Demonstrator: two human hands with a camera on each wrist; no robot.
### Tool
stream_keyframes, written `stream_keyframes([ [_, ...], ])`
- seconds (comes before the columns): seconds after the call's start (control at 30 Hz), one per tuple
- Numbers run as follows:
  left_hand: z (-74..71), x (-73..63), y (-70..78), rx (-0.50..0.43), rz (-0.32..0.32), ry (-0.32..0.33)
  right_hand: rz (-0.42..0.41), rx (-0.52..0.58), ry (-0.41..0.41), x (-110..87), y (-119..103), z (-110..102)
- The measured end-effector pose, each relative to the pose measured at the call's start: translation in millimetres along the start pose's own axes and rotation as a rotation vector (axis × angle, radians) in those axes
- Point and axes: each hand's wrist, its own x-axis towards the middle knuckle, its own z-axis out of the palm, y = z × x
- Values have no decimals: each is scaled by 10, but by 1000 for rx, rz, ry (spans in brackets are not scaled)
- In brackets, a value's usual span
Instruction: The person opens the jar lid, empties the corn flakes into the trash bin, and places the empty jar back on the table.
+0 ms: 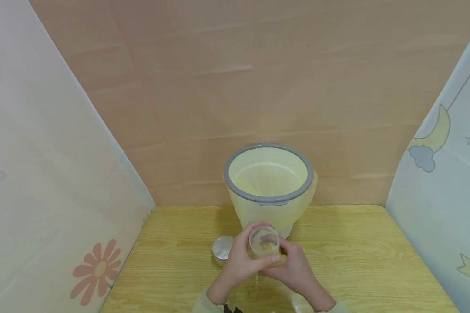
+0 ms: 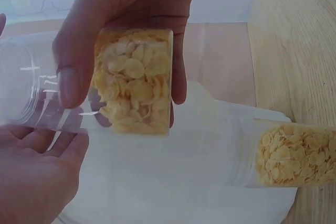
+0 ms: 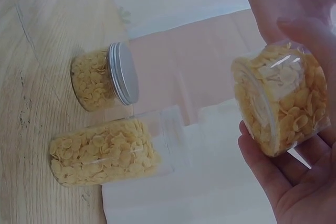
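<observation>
Both hands hold a clear jar of corn flakes (image 1: 264, 245) in front of a translucent bin (image 1: 266, 213). No lid shows on its mouth in the head view. My left hand (image 1: 240, 256) grips its upper part, thumb in front and fingers behind. Lower down, my right hand (image 1: 295, 267) wraps the part with the flakes (image 2: 134, 82). Left of the hands stands a second jar (image 1: 223, 248) with a silver lid (image 3: 125, 73). A third jar (image 3: 105, 153), largely filled with flakes, stands beside it without a visible lid; the hands hide it in the head view.
The bin's grey rim (image 1: 270, 201) rises behind the hands, near a plain backdrop (image 1: 203, 87). Patterned white sheets (image 1: 43, 152) flank the wooden table (image 1: 360, 252) on both sides. Small dark specks mark the tabletop near the hands.
</observation>
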Motion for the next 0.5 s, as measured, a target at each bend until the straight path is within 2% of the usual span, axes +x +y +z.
stream_keyframes([
  [0.13,-37,-23,25,46,7,-4,22,-3,1,-2,8,-15],
  [0.3,-65,-47,40,87,-57,27,36,-1,-2,-2,-11,-26],
  [0.5,-60,-59,61,77,-136,84,7,50,-34,-3,-36,1],
])
